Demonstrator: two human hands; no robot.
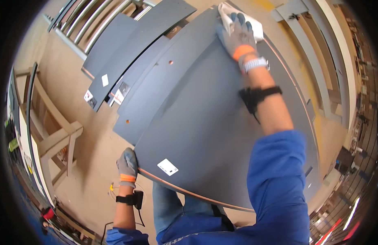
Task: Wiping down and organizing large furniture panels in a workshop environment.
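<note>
A large dark grey panel (pixel 205 122) lies flat in front of me, with a small white label near its near edge. My right hand (pixel 237 36), in a grey glove with an orange cuff, presses a white cloth (pixel 238 18) onto the panel's far end. My left hand (pixel 128 164), gloved the same way, grips the panel's near left corner. Both wrists carry black straps, and a pale watch sits on the right one.
More grey panels (pixel 135 53) with small labels are stacked and fanned out at the left. A wooden trestle (pixel 58 134) stands on the tan floor at left. Metal rails (pixel 95 20) lie at top left, grey strips (pixel 315 61) at right.
</note>
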